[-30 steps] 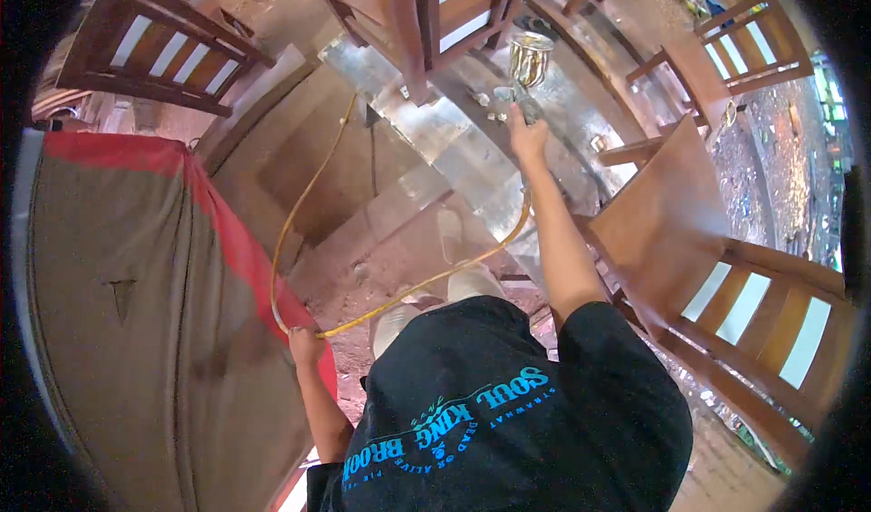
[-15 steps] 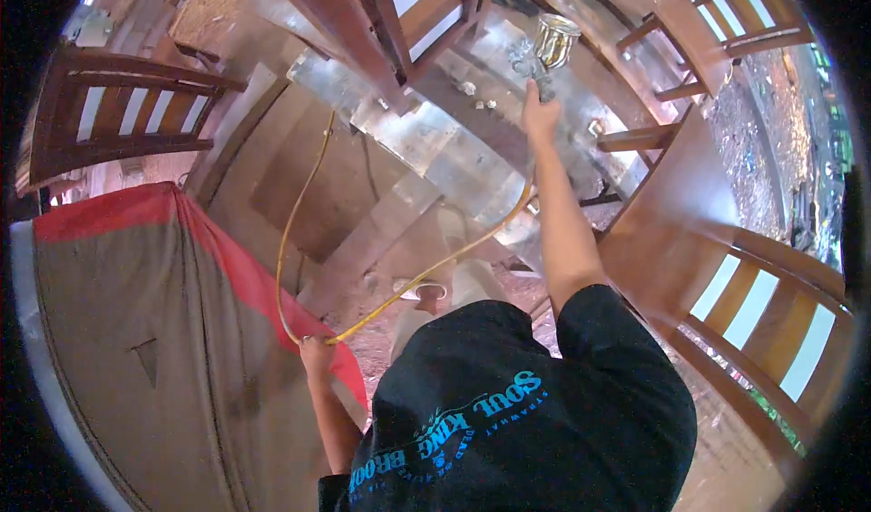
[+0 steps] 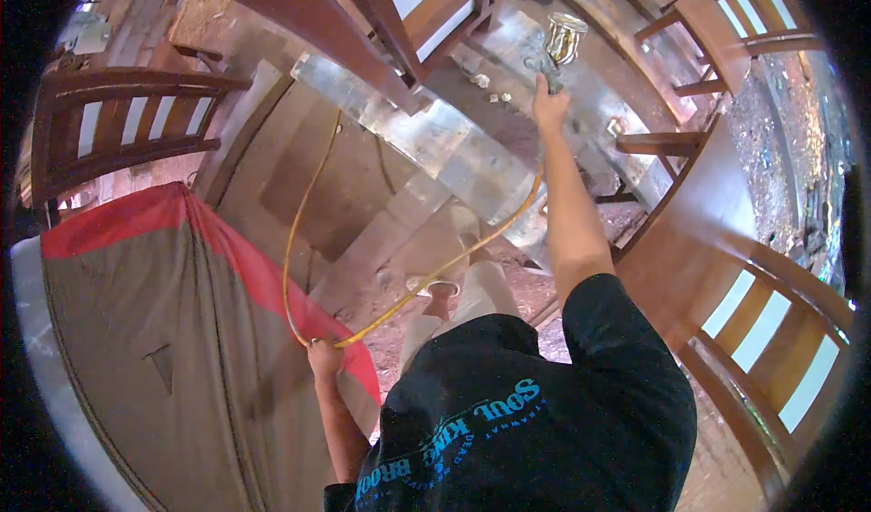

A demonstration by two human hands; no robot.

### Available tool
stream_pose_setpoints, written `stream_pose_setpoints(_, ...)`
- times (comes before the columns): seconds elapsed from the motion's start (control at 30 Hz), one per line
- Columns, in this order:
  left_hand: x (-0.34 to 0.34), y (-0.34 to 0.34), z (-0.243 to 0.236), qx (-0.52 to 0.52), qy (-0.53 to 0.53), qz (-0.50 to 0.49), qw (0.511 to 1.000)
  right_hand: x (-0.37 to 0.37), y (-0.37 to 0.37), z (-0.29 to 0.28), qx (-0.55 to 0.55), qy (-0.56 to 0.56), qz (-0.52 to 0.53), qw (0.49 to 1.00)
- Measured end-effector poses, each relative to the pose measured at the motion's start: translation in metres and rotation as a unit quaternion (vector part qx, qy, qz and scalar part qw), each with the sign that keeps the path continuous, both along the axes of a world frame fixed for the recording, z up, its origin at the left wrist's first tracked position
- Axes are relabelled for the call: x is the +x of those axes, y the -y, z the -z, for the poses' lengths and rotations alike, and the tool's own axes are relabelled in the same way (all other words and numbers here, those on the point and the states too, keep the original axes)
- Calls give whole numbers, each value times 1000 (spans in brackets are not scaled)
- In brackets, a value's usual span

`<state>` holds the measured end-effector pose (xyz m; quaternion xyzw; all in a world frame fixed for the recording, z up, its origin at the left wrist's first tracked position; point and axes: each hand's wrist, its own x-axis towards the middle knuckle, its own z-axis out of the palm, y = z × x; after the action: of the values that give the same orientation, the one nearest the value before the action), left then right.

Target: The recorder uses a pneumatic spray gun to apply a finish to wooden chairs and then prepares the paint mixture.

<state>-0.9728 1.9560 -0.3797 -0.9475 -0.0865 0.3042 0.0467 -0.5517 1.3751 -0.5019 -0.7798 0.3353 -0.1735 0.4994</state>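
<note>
My right hand (image 3: pixel 550 106) grips a spray gun (image 3: pixel 543 63) with a shiny metal cup (image 3: pixel 566 39), held out at the upper middle above grimy boards. A yellow hose (image 3: pixel 413 305) runs from below the gun down to my left hand (image 3: pixel 324 356), which is closed round it near the edge of a red-bordered brown cloth (image 3: pixel 154 321). The hose loops upward from there across the floor. To the right of the gun and my forearm stands a brown wooden chair (image 3: pixel 685 231), with a pale sheen on its seat and white strips between the back slats.
More wooden chairs stand at the left (image 3: pixel 109 126) and far upper right (image 3: pixel 694 36); a tall wooden piece (image 3: pixel 376 31) is at the top middle. A pale, stained board (image 3: pixel 372 113) crosses the floor (image 3: pixel 299 185). My feet (image 3: pixel 440 287) are below.
My right hand and spray gun have moved up and to the right in the picture. My left hand has shifted slightly right and down, still on the hose.
</note>
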Motion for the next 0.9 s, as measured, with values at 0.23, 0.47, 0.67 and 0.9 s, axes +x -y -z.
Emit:
stream_pose_setpoints(0.23,10,3,4,4,-63,24,998,4,9,14,22,-41,27,999)
stream_pose_setpoints(0.47,-5,-8,-3,16,-31,-14,999,-51,-39,-24,-111,-111,44,987)
stream_pose_setpoints(0.67,-10,-29,13,-10,-13,14,1000,-159,-95,-83,-29,28,-43,998)
stream_pose_setpoints(0.9,-73,-82,30,6,-22,32,999,-237,-179,-90,-47,26,-184,981)
